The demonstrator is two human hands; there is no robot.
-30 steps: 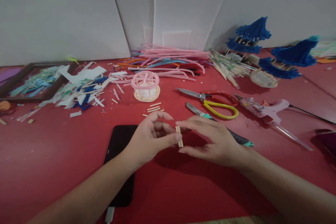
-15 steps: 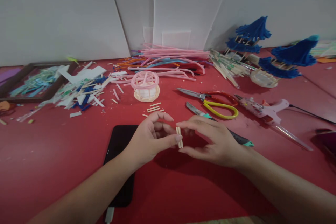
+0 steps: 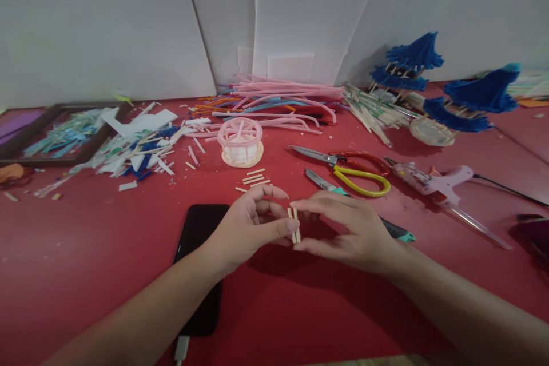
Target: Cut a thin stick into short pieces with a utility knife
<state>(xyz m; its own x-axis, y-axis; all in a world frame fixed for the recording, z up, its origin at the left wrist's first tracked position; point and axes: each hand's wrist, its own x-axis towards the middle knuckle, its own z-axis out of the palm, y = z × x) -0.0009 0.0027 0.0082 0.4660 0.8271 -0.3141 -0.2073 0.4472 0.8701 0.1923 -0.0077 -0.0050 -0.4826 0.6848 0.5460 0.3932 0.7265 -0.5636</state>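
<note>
Across a red tabletop (image 3: 274, 320), a black phone (image 3: 195, 231) is partly covered by the left forearm, and everything else is placed here from that phone. To its right, the left hand (image 3: 242, 234) is held half open, its thumb pressed on the pair of short sticks (image 3: 297, 234); farther right, the right hand (image 3: 354, 229) is opened moderately, the sticks' ends appearing to be spanned by forefinger and thumb. Beyond the phone and slightly right, a round pink-topped frame (image 3: 242, 151) is set down, with loose sticks (image 3: 253, 179) scattered nearer. The held pair is positioned right of the phone, between the hands and touched by both, so neither is clearly nearer. Its long axis is pointed up and down in view, the tops tipped slightly left. Pale, straight and bluntly cut, the two pieces are aligned side by side, a thin dark gap seen between them.
</note>
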